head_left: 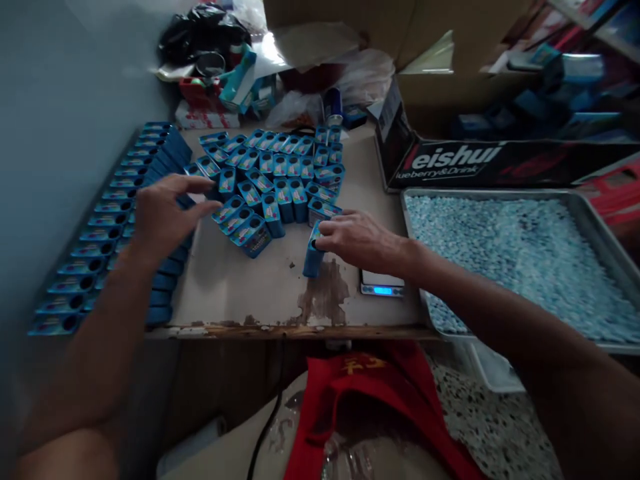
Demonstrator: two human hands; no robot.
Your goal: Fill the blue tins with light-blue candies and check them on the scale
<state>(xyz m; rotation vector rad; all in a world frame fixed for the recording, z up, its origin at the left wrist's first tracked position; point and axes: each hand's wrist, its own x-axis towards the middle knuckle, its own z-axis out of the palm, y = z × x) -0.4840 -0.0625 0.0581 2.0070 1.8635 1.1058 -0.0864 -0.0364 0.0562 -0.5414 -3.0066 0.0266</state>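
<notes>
Several small blue boxes (271,208) with dark round holes in their tops stand loosely grouped on the table. My right hand (350,237) has its fingers closed on a single blue box (312,257) near the front of the group. On the left, my left hand (173,212) is raised with thumb and fingers apart and nothing between them, just beside the group. Under and behind it stand long, tight rows of the same boxes (113,208). A small scale (383,289) with a lit blue display lies partly hidden beneath my right wrist.
A metal tray (500,193) of pale blue pellets fills the right side. Behind it, an open carton (450,163) holds more blue boxes. A red tape dispenser (200,93), plastic bags and a can (333,107) sit at the back. The table's worn front edge (280,331) is near my body.
</notes>
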